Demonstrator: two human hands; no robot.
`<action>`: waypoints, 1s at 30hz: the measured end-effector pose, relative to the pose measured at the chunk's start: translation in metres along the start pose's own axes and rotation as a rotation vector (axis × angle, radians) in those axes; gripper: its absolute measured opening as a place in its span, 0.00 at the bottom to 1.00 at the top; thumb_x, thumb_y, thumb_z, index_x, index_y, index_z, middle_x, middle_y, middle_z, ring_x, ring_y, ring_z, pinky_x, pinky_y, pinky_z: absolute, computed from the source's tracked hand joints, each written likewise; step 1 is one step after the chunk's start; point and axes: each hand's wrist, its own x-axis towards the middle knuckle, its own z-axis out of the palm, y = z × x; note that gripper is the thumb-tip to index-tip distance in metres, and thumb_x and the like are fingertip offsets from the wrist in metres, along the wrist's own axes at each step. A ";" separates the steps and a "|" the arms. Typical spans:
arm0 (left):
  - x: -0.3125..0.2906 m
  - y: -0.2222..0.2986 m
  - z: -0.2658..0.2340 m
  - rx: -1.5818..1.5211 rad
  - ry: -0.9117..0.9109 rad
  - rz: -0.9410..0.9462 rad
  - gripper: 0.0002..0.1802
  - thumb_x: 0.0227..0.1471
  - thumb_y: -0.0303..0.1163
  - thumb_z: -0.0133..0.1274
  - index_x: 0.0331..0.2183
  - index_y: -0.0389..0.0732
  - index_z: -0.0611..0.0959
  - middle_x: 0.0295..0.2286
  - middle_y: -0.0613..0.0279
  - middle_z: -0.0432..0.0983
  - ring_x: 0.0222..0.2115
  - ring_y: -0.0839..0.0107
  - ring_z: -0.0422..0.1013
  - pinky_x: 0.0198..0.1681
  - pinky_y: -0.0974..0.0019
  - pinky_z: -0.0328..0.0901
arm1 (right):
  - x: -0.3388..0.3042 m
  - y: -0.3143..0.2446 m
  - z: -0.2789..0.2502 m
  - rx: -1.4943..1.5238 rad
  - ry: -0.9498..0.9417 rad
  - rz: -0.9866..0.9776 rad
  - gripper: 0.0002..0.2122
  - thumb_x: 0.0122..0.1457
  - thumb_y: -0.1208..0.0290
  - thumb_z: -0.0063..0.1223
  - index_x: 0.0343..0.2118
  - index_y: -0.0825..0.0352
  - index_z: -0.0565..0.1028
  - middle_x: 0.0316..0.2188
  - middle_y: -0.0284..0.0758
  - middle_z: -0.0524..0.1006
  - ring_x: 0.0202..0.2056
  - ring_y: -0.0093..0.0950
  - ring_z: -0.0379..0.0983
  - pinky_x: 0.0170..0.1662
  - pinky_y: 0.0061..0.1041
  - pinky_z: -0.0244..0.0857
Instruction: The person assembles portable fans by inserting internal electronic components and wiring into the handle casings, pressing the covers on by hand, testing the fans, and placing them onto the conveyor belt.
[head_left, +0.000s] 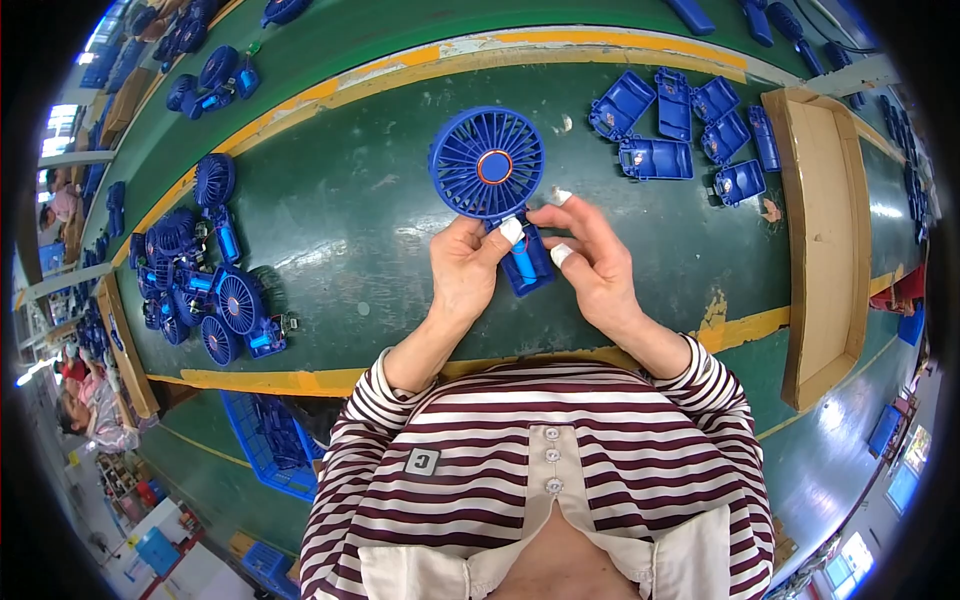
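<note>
A blue handheld fan (490, 165) with a round slatted head is above the green table, head pointing away from me. Its handle (527, 268) is an open shell with a light-blue cylindrical cell and thin wires inside. My left hand (466, 268) grips the fan at the neck, thumb on top. At the handle's upper right edge, my right hand (598, 262) has its index finger and thumb bent against the fan; whatever small part may lie between them is hidden. White tape wraps several of my fingertips.
Several open blue handle shells (655, 158) lie at the far right, beside an upright-edged cardboard tray (828, 240). Piled at the left are several blue fans (238, 300) with bared cells. A green belt (340, 45) with more parts runs beyond; a blue crate (250, 440) stands below the table's edge.
</note>
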 end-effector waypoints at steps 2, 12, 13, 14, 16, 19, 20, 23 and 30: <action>0.000 -0.003 -0.001 -0.024 0.001 0.002 0.11 0.47 0.19 0.50 0.37 0.29 0.75 0.32 0.60 0.75 0.31 0.78 0.70 0.35 0.75 0.65 | 0.005 -0.003 -0.005 -0.289 -0.070 -0.065 0.25 0.45 0.89 0.35 0.50 0.68 0.61 0.41 0.43 0.68 0.43 0.36 0.66 0.44 0.30 0.62; -0.002 -0.001 0.001 -0.015 0.019 -0.162 0.11 0.46 0.18 0.50 0.35 0.30 0.76 0.30 0.62 0.75 0.28 0.79 0.70 0.32 0.77 0.64 | 0.014 -0.021 -0.003 -0.792 -0.204 -0.303 0.25 0.40 0.86 0.41 0.47 0.70 0.62 0.31 0.42 0.70 0.35 0.41 0.64 0.44 0.37 0.55; -0.001 0.001 0.002 -0.014 0.022 -0.179 0.10 0.46 0.18 0.49 0.35 0.30 0.76 0.30 0.62 0.75 0.28 0.80 0.70 0.31 0.77 0.64 | 0.012 -0.023 -0.002 -0.772 -0.214 -0.213 0.25 0.40 0.87 0.39 0.47 0.70 0.61 0.33 0.41 0.69 0.37 0.41 0.63 0.44 0.36 0.56; 0.000 0.003 0.002 -0.013 0.027 -0.198 0.10 0.46 0.18 0.49 0.35 0.30 0.77 0.29 0.61 0.75 0.27 0.80 0.70 0.31 0.77 0.64 | 0.011 -0.023 -0.003 -0.749 -0.223 -0.122 0.25 0.40 0.88 0.36 0.47 0.70 0.61 0.34 0.41 0.69 0.39 0.41 0.63 0.45 0.35 0.57; 0.002 -0.007 -0.010 -0.016 0.036 -0.246 0.11 0.46 0.20 0.49 0.35 0.30 0.76 0.29 0.59 0.75 0.27 0.78 0.71 0.29 0.76 0.65 | 0.010 -0.019 -0.010 -0.498 -0.253 0.054 0.30 0.44 0.87 0.38 0.55 0.67 0.53 0.42 0.39 0.70 0.49 0.36 0.62 0.53 0.31 0.52; 0.007 0.009 0.002 -0.131 0.032 -0.338 0.14 0.47 0.24 0.48 0.38 0.28 0.74 0.32 0.52 0.74 0.30 0.66 0.73 0.35 0.67 0.67 | 0.016 -0.019 -0.032 -0.043 -0.317 0.217 0.33 0.46 0.85 0.39 0.58 0.64 0.48 0.48 0.38 0.68 0.55 0.29 0.57 0.57 0.29 0.47; 0.010 0.009 -0.001 -0.139 0.002 -0.341 0.16 0.47 0.25 0.48 0.39 0.26 0.72 0.34 0.48 0.74 0.33 0.60 0.73 0.39 0.61 0.68 | 0.014 -0.022 -0.035 -0.232 -0.251 0.118 0.31 0.45 0.85 0.39 0.57 0.65 0.52 0.47 0.39 0.68 0.54 0.31 0.58 0.57 0.30 0.48; 0.014 0.010 -0.002 -0.114 0.008 -0.330 0.15 0.47 0.25 0.46 0.38 0.26 0.72 0.33 0.47 0.74 0.34 0.60 0.73 0.39 0.61 0.68 | 0.027 -0.038 -0.064 -1.251 -0.016 -0.472 0.21 0.37 0.85 0.44 0.41 0.70 0.67 0.38 0.42 0.70 0.43 0.43 0.64 0.46 0.36 0.58; 0.013 0.004 -0.006 -0.089 0.055 -0.408 0.13 0.48 0.24 0.44 0.36 0.27 0.73 0.33 0.49 0.74 0.32 0.62 0.73 0.36 0.62 0.69 | 0.040 -0.024 -0.102 -1.790 -0.002 -0.447 0.20 0.40 0.85 0.46 0.42 0.68 0.67 0.39 0.37 0.70 0.43 0.35 0.64 0.46 0.34 0.57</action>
